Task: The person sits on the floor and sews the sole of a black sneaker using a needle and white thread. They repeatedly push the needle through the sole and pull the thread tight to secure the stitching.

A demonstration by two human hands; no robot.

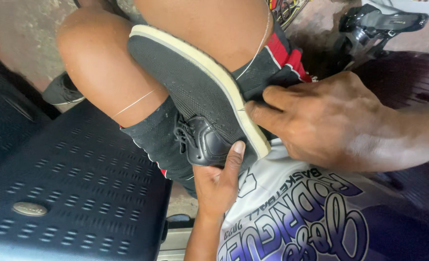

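Between the bare knees, a black knit shoe (195, 92) with a pale sole lies wedged on its side, toe up toward the top edge of the view, heel and laces low. Left hand (219, 181) cups the heel from below, thumb pressed closed against the sole rim. Right hand (330, 121) is pinched shut at the sole edge, fingertips on the seam where upper meets sole; a thin pale thread (134, 103) runs taut across the knee, so stitching along the sole seems under way. How much of the seam is sewn I cannot tell. 1 black perforated seat (79, 183) sits at lower left
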